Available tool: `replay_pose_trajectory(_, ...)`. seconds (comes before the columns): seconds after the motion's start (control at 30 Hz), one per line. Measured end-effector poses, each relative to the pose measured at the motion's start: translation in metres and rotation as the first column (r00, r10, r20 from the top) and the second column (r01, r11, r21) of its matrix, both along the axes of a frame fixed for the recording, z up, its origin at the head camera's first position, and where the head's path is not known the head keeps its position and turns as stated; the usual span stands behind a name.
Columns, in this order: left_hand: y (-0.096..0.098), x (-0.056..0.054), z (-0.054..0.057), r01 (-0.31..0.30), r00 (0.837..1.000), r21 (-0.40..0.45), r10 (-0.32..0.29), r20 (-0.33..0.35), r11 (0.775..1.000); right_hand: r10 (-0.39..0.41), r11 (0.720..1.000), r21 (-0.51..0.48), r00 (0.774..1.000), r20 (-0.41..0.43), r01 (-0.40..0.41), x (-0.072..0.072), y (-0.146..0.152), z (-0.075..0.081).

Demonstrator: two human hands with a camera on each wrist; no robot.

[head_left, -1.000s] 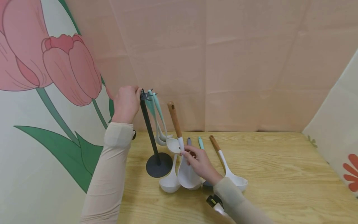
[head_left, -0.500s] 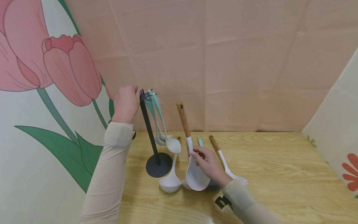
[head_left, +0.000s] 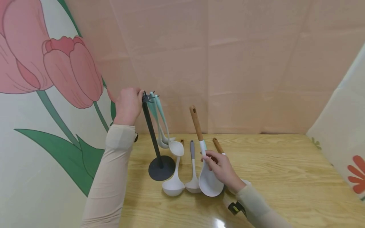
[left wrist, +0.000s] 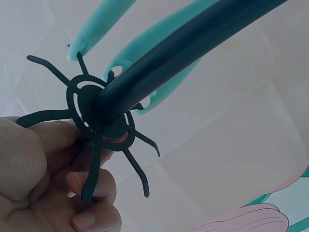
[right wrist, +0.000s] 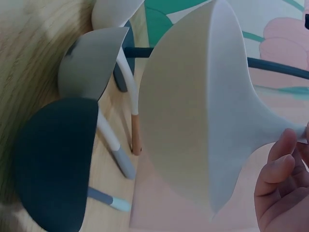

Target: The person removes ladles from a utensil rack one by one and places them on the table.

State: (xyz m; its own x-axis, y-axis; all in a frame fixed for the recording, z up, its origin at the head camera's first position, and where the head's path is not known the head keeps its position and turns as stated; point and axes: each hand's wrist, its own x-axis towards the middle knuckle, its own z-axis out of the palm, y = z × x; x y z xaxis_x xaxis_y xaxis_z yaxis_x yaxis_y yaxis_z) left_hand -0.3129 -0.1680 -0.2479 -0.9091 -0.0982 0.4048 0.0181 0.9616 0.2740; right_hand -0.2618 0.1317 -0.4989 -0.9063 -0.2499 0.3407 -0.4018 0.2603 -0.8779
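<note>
My left hand (head_left: 127, 106) holds the top of a black utensil stand (head_left: 152, 133). In the left wrist view its fingers curl behind the stand's hooked ring (left wrist: 100, 113). Several teal-handled utensils (head_left: 162, 112) hang from hooks on the far side. My right hand (head_left: 220, 167) pinches a white ladle (head_left: 211, 185) at its neck, the wooden handle (head_left: 196, 122) pointing up and the bowl down. The right wrist view has this ladle's big bowl (right wrist: 183, 101) up close, beyond the fingertips. Behind the right hand and ladle, other utensils are partly hidden in the head view.
On the wooden table (head_left: 285, 171) lie a white ladle (head_left: 173, 186), a grey-handled ladle (head_left: 192, 150) and a wooden-handled one (head_left: 218, 145). A dark-bowled ladle (right wrist: 53, 164) shows in the right wrist view. A pink cloth backdrop (head_left: 256, 63) stands behind the table.
My right hand has moved the ladle rightward, away from the stand, uncovering the grey-handled ladle. My left hand stays on the stand's top.
</note>
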Motion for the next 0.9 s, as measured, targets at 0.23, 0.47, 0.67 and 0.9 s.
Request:
replay_pose_trajectory(0.23, 0.001, 0.000, -0.001, 0.002, 1.000, -0.002, -0.002, -0.009, 1.000, -0.023, 0.999, 0.026, 1.000, 0.010, 0.022, -0.002, 0.014, -0.006)
replay_pose_trajectory(0.47, 0.001, -0.001, 0.000, -0.008, 1.000, -0.019, 0.008, -0.007, 1.000, -0.060, 0.998, -0.002, 0.998, 0.004, 0.060, -0.004, 0.028, -0.009)
replay_pose_trajectory(0.67, 0.001, -0.001, 0.001, -0.009, 1.000, -0.013, 0.008, -0.004, 1.000, -0.135, 0.989, 0.052, 0.991, -0.022, 0.136, -0.002, 0.037, -0.003)
replay_pose_trajectory(0.9, 0.001, -0.001, 0.000, -0.013, 1.000, -0.018, 0.013, 0.000, 1.000, -0.161, 0.984, 0.058, 0.982, -0.102, 0.168, -0.002, 0.049, -0.007)
